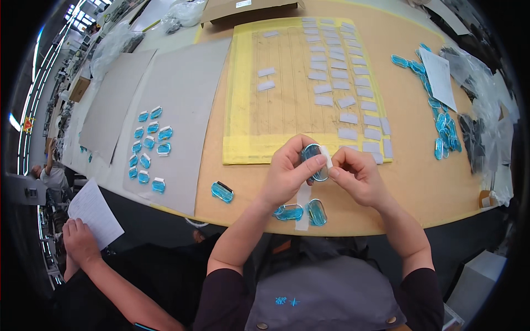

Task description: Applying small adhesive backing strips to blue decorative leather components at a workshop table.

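My left hand (pixel 287 171) grips an oval blue-tinted clear piece with a dark rim (pixel 311 151), held up over the near edge of the table. A whitish strip (pixel 326 156) stands along the right side of this piece. My right hand (pixel 358 175) pinches at the strip with thumb and forefinger; its other fingers are curled in. Just below my hands, two more blue oval pieces (pixel 317 212) lie on the table beside a strip of pale tape (pixel 302 207). Left of them rests another blue piece with a black strip (pixel 222 191) on its upper edge.
Ahead, a yellow-edged board (pixel 237 149) carries rows of pale rectangular pads (pixel 323 101). Several blue pieces with white strips (pixel 165 133) lie on a grey sheet (pixel 185 83) at left. More blue pieces (pixel 447 132) are heaped at right. Beside me a person's hand (pixel 80 240) holds paper (pixel 96 212).
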`<move>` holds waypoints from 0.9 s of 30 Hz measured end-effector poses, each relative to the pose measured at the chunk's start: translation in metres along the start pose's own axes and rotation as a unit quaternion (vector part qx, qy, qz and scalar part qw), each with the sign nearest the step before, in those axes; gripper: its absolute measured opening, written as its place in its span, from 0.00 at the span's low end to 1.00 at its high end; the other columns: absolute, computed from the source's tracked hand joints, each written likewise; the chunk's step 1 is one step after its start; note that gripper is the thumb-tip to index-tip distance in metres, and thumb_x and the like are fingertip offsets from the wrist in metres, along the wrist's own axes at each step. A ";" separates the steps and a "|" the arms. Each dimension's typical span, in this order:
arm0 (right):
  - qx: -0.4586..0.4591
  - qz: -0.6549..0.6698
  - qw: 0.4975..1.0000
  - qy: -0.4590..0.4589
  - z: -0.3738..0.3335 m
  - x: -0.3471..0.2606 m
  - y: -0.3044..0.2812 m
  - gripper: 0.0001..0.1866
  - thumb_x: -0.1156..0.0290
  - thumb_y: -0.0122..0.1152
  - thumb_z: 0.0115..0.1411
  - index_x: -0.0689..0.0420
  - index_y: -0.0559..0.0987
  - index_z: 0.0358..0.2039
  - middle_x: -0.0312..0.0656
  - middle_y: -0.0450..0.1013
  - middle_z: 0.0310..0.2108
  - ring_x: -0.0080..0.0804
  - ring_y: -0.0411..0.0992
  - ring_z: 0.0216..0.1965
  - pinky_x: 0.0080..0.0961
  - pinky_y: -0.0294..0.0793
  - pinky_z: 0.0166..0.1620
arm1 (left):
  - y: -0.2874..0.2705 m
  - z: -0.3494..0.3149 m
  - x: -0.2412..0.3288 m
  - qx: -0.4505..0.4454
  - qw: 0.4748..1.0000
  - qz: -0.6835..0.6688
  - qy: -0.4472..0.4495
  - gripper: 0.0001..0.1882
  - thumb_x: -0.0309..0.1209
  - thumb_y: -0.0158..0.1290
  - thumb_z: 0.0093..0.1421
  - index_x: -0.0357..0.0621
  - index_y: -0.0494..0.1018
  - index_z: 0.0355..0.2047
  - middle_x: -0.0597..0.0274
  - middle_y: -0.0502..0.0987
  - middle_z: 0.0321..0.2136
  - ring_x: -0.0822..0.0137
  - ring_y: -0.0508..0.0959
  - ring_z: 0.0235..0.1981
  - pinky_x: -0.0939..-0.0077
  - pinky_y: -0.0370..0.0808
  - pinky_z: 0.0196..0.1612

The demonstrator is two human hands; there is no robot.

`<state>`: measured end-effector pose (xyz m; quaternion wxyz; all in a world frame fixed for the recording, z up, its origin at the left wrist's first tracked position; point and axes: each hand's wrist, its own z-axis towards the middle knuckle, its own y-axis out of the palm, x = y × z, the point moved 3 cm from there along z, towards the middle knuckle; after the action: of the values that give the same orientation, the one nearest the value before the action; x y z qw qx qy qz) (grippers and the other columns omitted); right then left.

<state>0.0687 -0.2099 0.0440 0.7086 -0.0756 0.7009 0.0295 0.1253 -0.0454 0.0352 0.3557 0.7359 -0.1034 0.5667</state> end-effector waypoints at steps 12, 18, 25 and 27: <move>-0.040 0.069 0.997 0.000 0.003 0.000 -0.006 0.09 0.71 0.59 0.63 0.61 0.73 0.27 0.27 0.65 0.22 0.11 0.58 0.24 0.14 0.57 0.26 | -0.004 0.005 -0.002 -0.006 1.000 0.005 0.022 0.08 0.29 0.54 0.65 0.38 0.71 0.41 0.69 0.76 0.30 0.82 0.73 0.32 0.86 0.71 0.35; -0.011 -0.046 0.998 0.033 0.008 -0.003 -0.018 0.10 0.68 0.61 0.61 0.62 0.76 0.28 0.31 0.69 0.20 0.14 0.61 0.22 0.17 0.60 0.25 | -0.001 0.007 -0.004 -0.017 0.999 -0.021 -0.020 0.07 0.28 0.53 0.64 0.38 0.70 0.38 0.68 0.76 0.28 0.81 0.74 0.28 0.84 0.71 0.30; -0.181 -0.209 0.955 0.102 0.001 -0.012 -0.040 0.12 0.66 0.64 0.59 0.61 0.78 0.25 0.31 0.71 0.17 0.15 0.62 0.19 0.17 0.61 0.23 | 0.008 0.006 -0.016 -0.037 0.961 0.273 0.032 0.08 0.28 0.58 0.58 0.36 0.72 0.28 0.67 0.74 0.22 0.80 0.70 0.23 0.84 0.67 0.26; -0.225 -0.299 0.912 0.170 -0.001 -0.010 -0.039 0.13 0.64 0.66 0.58 0.62 0.78 0.25 0.32 0.70 0.16 0.16 0.63 0.17 0.19 0.62 0.22 | 0.005 0.007 -0.013 0.012 0.936 0.329 0.122 0.07 0.27 0.58 0.57 0.37 0.73 0.28 0.68 0.74 0.21 0.80 0.66 0.21 0.84 0.63 0.24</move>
<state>0.0734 -0.2476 0.0566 0.5186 -0.4424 0.7305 -0.0403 0.1242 -0.0567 0.0249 0.1505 0.5906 -0.2885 0.7385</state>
